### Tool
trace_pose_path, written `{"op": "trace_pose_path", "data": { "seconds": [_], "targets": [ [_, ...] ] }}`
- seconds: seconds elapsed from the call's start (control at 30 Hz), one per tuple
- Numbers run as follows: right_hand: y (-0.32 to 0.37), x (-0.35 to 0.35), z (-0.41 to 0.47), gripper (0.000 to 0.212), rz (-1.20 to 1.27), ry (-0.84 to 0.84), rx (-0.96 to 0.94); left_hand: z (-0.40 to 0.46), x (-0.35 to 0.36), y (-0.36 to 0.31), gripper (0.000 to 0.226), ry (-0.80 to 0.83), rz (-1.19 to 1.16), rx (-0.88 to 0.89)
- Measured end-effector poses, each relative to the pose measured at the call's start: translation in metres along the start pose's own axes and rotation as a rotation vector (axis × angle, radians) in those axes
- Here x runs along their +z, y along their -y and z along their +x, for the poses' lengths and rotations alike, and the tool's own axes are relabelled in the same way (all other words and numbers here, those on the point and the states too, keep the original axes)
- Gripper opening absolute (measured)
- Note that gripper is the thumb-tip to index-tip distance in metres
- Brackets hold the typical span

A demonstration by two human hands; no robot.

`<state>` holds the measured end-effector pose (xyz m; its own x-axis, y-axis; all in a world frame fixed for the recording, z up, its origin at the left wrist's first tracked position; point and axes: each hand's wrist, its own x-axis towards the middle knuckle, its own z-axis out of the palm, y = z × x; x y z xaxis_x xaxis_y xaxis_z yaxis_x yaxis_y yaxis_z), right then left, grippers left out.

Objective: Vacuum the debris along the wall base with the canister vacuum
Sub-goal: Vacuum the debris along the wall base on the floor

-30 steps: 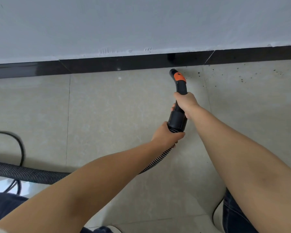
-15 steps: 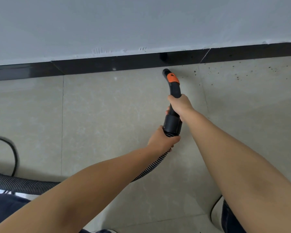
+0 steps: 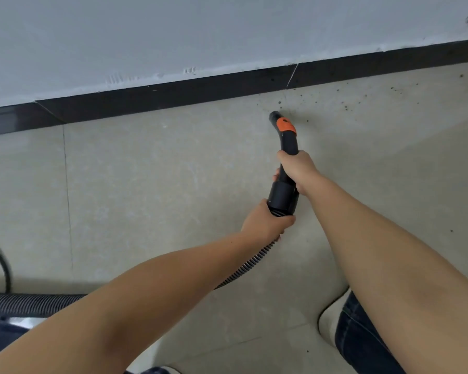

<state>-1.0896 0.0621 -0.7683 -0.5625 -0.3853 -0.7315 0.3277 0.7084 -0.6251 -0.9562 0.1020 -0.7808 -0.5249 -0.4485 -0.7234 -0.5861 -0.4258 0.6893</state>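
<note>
Right now, from the head view, which is all I have, my right hand (image 3: 295, 168) grips the black vacuum handle (image 3: 288, 147), fingers curled round it just behind the orange slider (image 3: 286, 125). My left hand (image 3: 265, 222) holds further back, fingers wrapped round the ribbed hose (image 3: 243, 268) where it meets the black cuff (image 3: 283, 197). Neither hand is spread; both are closed on the tool.

The handle's long axis runs from my left fingers, past my right fingers, forward toward the dark baseboard (image 3: 173, 95), with the nozzle tip (image 3: 274, 115) bent slightly leftward at its end. The tip sits beyond my right fingertips, near the baseboard but apart from it; I cannot tell whether it touches the floor tile (image 3: 146, 184).

The debris (image 3: 343, 103), a scatter of dark specks, lies ahead of and out to the right of my right fingers, strung along the base of the wall (image 3: 227, 31). A few specks sit just beyond the tip; most trail away rightward. My right hand is the nearer one. I judge the next stroke needs the tip swung right, parallel to the baseboard, with my left hand feeding hose. Behind my left fingers the hose loops back, out the left edge of the view.
</note>
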Motion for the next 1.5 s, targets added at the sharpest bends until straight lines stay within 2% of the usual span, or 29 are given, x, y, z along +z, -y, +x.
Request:
{"op": "trace_pose_path", "data": {
  "seconds": [0.23,0.33,0.5,0.73,1.03,1.3,1.5],
  "targets": [
    [0.02,0.025,0.005,0.015,-0.073,0.117,-0.044,0.007,-0.014,-0.006,0.035,-0.103,-0.108,-0.007],
    [0.012,0.018,0.011,0.011,-0.066,0.137,-0.043,0.009,-0.003,-0.001,0.037,-0.138,-0.079,-0.015],
    [-0.014,-0.008,0.018,0.01,-0.03,0.123,-0.057,0.012,0.027,0.01,0.038,-0.135,0.002,-0.013],
    [-0.022,-0.032,0.02,0.011,-0.068,0.127,-0.117,0.015,0.055,0.009,0.037,-0.153,-0.011,0.033],
    [-0.035,-0.104,0.025,0.013,0.025,-0.005,-0.045,0.014,0.106,-0.011,0.04,-0.055,0.089,0.07],
    [-0.012,-0.09,0.027,0.014,-0.041,0.106,-0.058,0.015,0.097,-0.025,0.038,-0.131,0.024,0.048],
    [-0.008,-0.091,0.035,0.016,-0.035,0.134,-0.056,0.022,0.097,-0.029,0.037,-0.168,0.096,0.047]
  ]
}}
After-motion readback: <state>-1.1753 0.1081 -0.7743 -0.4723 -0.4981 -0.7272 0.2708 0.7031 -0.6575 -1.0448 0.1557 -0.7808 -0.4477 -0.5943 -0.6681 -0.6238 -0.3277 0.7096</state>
